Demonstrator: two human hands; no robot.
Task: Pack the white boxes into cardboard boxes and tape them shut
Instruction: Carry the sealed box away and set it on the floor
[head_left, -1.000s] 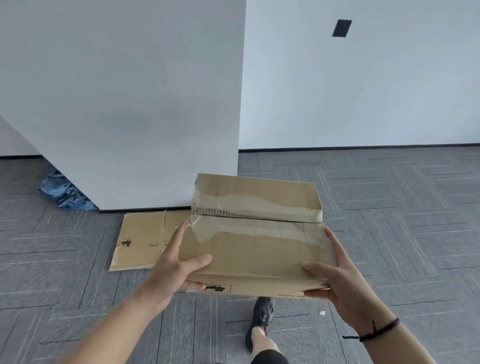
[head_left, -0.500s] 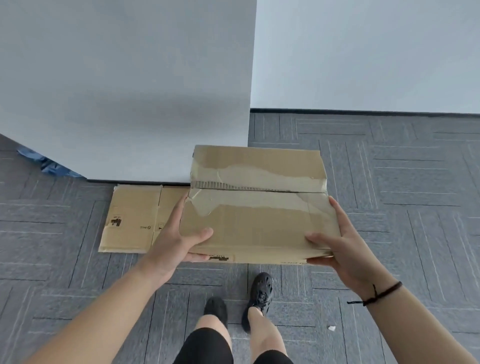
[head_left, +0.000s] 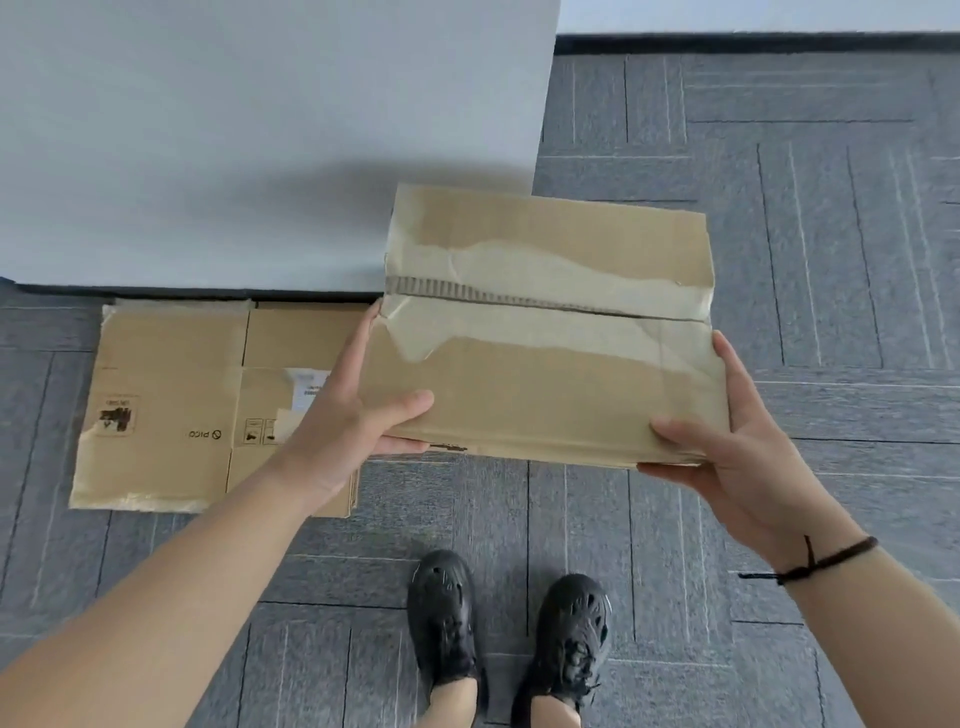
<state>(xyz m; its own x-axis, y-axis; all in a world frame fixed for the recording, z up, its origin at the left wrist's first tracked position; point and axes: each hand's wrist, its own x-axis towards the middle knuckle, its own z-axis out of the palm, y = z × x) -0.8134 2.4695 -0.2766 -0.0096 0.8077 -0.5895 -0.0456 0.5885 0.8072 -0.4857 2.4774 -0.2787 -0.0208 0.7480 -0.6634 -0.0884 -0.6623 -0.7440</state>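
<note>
Both feet now planted side by side, view tipped further down — one cardboard box (head_left: 545, 332) carried in two hands: left hand (head_left: 345, 415) grips its left end, right hand (head_left: 727, 447) its right end. One flattened carton (head_left: 171, 405) lies on the floor just left of the left hand.

Lighting: bright, even, diffuse daylight. Shadows: soft grey patch on white wall (head_left: 260, 156) behind cardboard box (head_left: 545, 332). Image: slightly soft, wide-angle bending at edges.
</note>
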